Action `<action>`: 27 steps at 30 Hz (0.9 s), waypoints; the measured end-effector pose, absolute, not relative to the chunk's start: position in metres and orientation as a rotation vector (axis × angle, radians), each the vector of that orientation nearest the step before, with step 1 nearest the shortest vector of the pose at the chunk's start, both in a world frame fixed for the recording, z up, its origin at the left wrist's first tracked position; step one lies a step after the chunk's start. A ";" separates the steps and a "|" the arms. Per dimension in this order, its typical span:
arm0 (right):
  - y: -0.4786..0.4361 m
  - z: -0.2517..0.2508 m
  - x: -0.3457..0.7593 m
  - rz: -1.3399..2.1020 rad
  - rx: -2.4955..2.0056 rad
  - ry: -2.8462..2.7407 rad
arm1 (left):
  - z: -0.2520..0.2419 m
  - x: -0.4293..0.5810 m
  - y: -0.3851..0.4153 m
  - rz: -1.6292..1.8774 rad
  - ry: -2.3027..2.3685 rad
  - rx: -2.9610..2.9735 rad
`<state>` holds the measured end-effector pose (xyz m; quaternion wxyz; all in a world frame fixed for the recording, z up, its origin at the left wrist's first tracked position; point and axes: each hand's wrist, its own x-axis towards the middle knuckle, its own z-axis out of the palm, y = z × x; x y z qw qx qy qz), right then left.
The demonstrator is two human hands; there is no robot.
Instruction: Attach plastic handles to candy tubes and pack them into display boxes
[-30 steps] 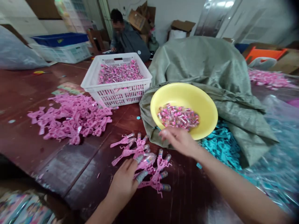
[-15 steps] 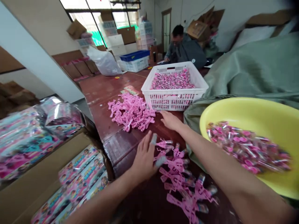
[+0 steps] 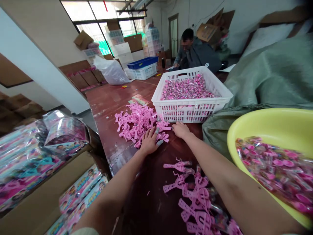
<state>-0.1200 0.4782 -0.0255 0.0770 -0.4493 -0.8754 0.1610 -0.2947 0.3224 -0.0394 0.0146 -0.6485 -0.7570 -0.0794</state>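
A heap of pink plastic clip-like pieces (image 3: pixel 137 120) lies on the dark red table. My left hand (image 3: pixel 149 142) rests at the heap's near edge, fingers spread, with grey tape on at least two fingertips. My right hand (image 3: pixel 181 130) is just right of the heap, in front of the white basket (image 3: pixel 190 112). Its fingers are slightly bent, their tips beside a pink piece, and nothing shows held in it. Nearer to me, between my forearms, lie several pink pieces with small clear tubes attached (image 3: pixel 198 192).
The white basket holds many small pink-and-clear wrapped items. A yellow basin (image 3: pixel 269 122) at right holds similar tubes, beside a green cloth (image 3: pixel 274 75). An open carton (image 3: pixel 51 182) of printed packages stands at left. Another person (image 3: pixel 187 49) sits across the table.
Both hands have moved: my left hand forward to the heap, my right hand slightly closer to it. The view has shifted, and the near pieces with tubes now appear lower.
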 end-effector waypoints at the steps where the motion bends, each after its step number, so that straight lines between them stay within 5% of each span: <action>1: 0.474 -0.024 -0.118 0.488 -1.354 -2.617 | -0.038 -0.295 0.315 -0.278 -2.320 -2.036; 9: 0.378 0.007 -0.045 0.686 -1.190 -2.430 | -0.020 -0.263 0.233 -1.214 -2.280 -1.964; 14: 0.291 0.020 0.014 1.442 -0.831 -1.991 | 0.013 -0.205 0.188 -2.853 -2.636 -1.478; 16: 0.267 0.026 0.029 1.575 -0.805 -1.888 | 0.025 -0.187 0.173 -3.233 -2.698 -1.274; 18: 0.251 0.032 0.042 1.624 -0.807 -1.836 | 0.032 -0.175 0.160 -3.180 -2.833 -1.426; 21: 0.235 0.038 0.059 1.607 -0.820 -1.874 | 0.038 -0.166 0.146 -2.486 -2.919 -2.291; 24: 0.224 0.043 0.071 1.524 -0.829 -1.948 | 0.046 -0.160 0.137 -1.826 -2.562 -2.752; 27: 0.214 0.050 0.079 1.416 -0.826 -2.036 | 0.056 -0.152 0.132 -1.638 -2.279 -2.853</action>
